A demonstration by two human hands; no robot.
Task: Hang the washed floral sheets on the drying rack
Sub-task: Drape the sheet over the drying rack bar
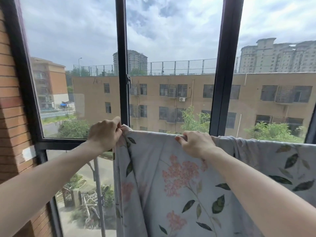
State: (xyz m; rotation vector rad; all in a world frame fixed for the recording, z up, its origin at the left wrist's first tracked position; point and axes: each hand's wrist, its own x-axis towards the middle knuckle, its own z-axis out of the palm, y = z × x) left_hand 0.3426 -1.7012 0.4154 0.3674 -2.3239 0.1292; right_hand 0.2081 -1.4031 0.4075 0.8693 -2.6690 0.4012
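Observation:
A pale grey floral sheet (171, 185) with pink blossoms and dark green leaves hangs in front of the window, draped over a horizontal line at about chest height. The rack bar itself is hidden under the cloth. My left hand (105, 134) pinches the sheet's top left corner. My right hand (196, 144) grips the top fold a little further right. More of the sheet (282, 161) runs off to the right along the same line.
A large dark-framed window (122, 65) stands right behind the sheet, with a handle on the middle post. A brick wall (12, 117) closes the left side. Buildings, trees and a street show outside.

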